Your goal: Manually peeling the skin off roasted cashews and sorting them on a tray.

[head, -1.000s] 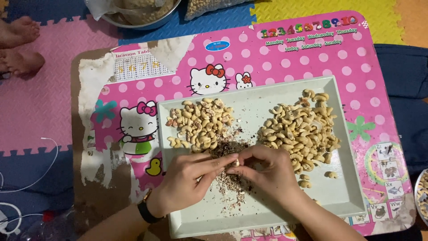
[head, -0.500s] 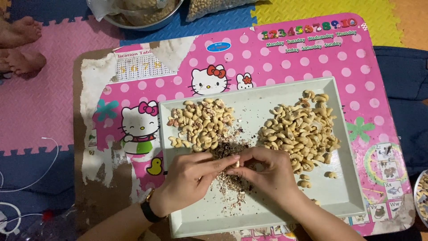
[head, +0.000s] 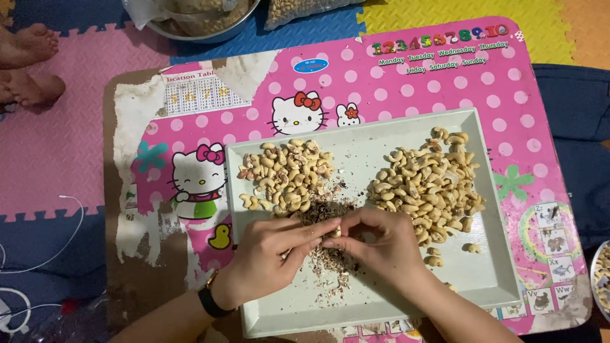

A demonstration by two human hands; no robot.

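Starting at your far left, a pair of bare feet (head: 25, 63) belonging to another person is resting on the pink foam floor mat (head: 57, 159), and a thin white cable (head: 38, 254) is trailing across the blue mat below them. Moving in, the low pink polka-dotted children's desk (head: 413, 95), its cartoon-cat covering peeling along the left edge, is carrying the pale green rectangular plastic tray (head: 470, 279) you are working over. On the tray's left half a pile of pale cashew kernels (head: 286, 174) is sitting, apparently the cleaned ones. In the middle, your left hand (head: 267, 257), wearing a dark wristband (head: 208, 298), is meeting your right hand (head: 381, 244), and both grips are pressed together, pinching one small cashew nut (head: 337, 232) between the fingertips just above a scatter of dark brown skin flakes (head: 330, 267) that is spreading down the tray's centre. To the right, the larger heap of cashews (head: 426, 187) is waiting, with a few loose ones lying just below it. Judging by the two piles, you are somewhere short of halfway: a fair share is looking done, but the bigger heap is remaining. Beyond the desk's far edge a metal bowl (head: 210, 19) and a clear bag of nuts (head: 298, 9) are sitting on the floor mats, and another dish (head: 600, 273) is peeking in at the far right.
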